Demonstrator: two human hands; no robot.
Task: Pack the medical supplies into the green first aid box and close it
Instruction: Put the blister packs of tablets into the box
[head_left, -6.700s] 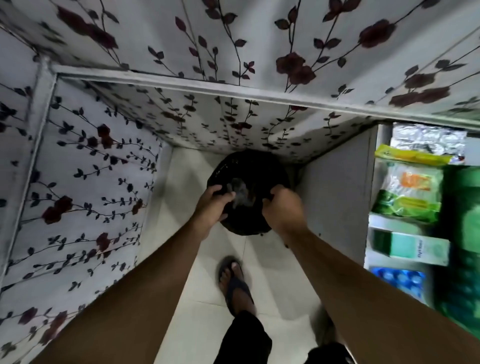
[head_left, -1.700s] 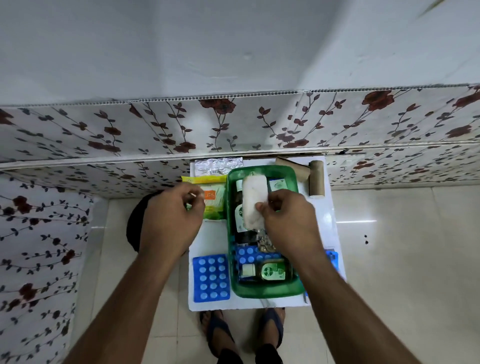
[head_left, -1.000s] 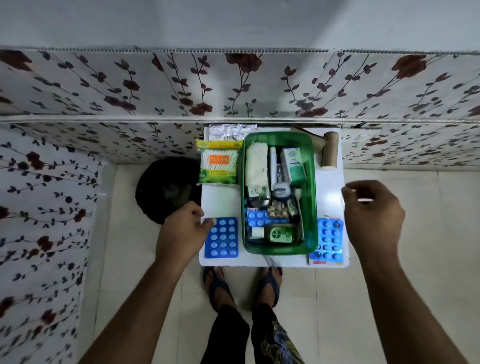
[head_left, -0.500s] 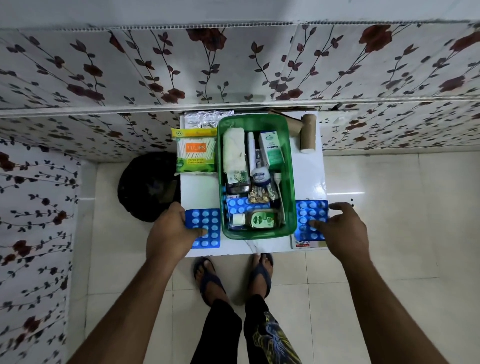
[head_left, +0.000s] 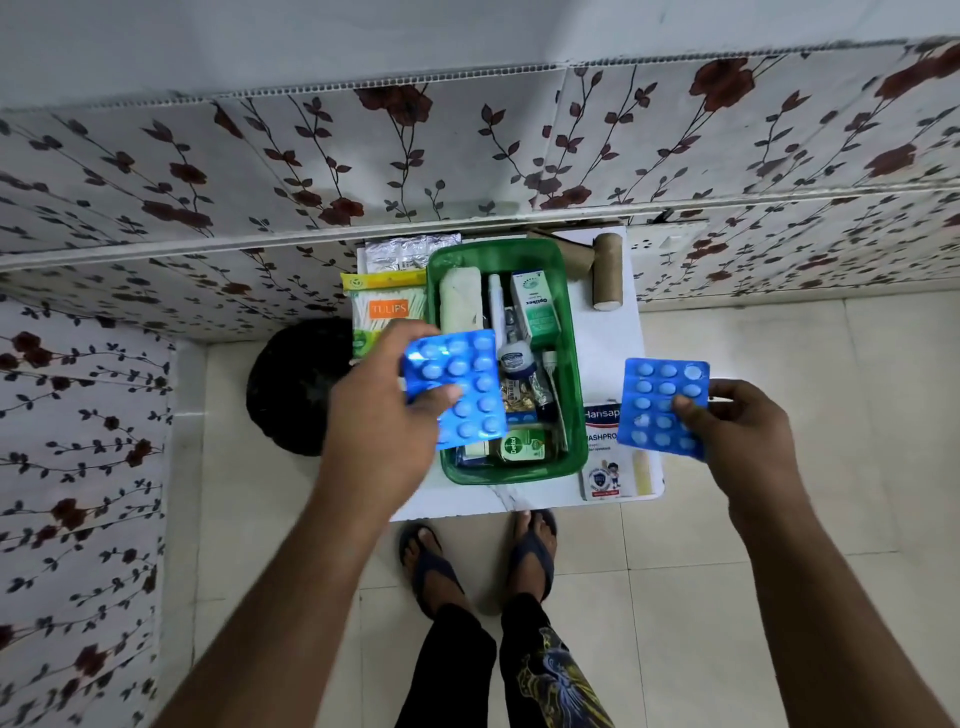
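The open green first aid box (head_left: 574, 364) stands on a small white table (head_left: 613, 332). It holds a white gauze roll (head_left: 460, 301), a green carton (head_left: 535, 309), a small bottle (head_left: 515, 358) and a Dettol bottle (head_left: 522, 444). My left hand (head_left: 387, 421) grips a blue tablet strip (head_left: 460, 387) above the box's left edge. My right hand (head_left: 743, 431) grips a second blue tablet strip (head_left: 662, 405) above the table's right side, beside the box.
A cotton bud pack (head_left: 382, 312) and a silver foil strip (head_left: 410, 249) lie left of the box. Two cardboard tubes (head_left: 607, 270) stand at the back right. A plaster packet (head_left: 608, 457) lies by the box. A black bin (head_left: 296, 384) sits on the floor at left.
Both hands have lifted the blue tablet strips off the table. The left strip has moved right over the box. The plaster packet that lay under the right strip is uncovered.
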